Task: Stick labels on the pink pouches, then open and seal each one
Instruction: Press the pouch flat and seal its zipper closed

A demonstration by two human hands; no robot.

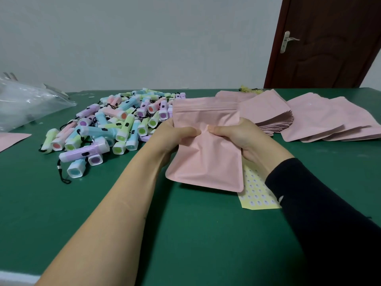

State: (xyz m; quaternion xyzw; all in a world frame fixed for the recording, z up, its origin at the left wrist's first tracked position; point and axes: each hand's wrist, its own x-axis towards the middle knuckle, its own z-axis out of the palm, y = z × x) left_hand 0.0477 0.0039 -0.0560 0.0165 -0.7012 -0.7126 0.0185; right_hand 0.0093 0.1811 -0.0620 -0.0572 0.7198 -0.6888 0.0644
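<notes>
I hold one pink pouch (206,159) up above the green table (185,234), its zip strip at the top. My left hand (175,135) pinches its left side and my right hand (241,135) pinches its right side, thumbs nearly meeting at the pouch's creased middle. A yellow label sheet (255,195) with small round stickers lies on the table under the pouch and my right forearm. A stack of pink pouches (266,114) sits behind my right hand, and more pouches (329,122) are fanned out at the right.
A heap of pastel toy flashlights (115,129) with black cords covers the table left of centre. A clear plastic bag (26,102) lies at the far left, with a pink pouch corner (10,140) beneath it. A brown door (325,42) stands behind the table.
</notes>
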